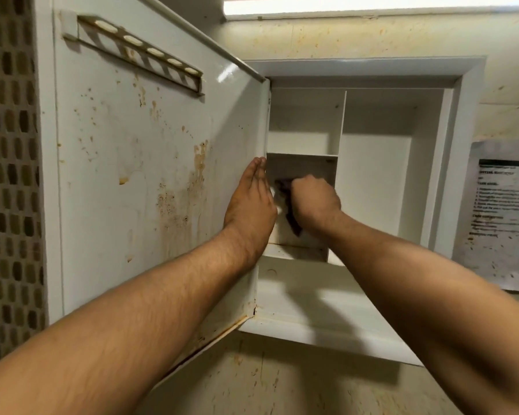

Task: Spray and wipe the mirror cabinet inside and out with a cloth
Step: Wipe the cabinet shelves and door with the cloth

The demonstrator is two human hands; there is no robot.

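From the head view, the right hand (pixel 315 202) is gripping a dark cloth (pixel 292 223), bunched at its nine o'clock, inside the lower-left compartment of the mirror cabinet (pixel 372 175); the left hand (pixel 250 205), fingers straight, is pressing flat on the open door (pixel 132 163) at the cloth's nine o'clock

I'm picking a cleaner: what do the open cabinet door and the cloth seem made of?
Cabinet door: likely painted steel, glossy white; orange-brown rust spots, streaks and a corroded bottom edge suggest metal. Cloth: dark soft fabric, bunched in the right hand; too blurred to tell the weave.
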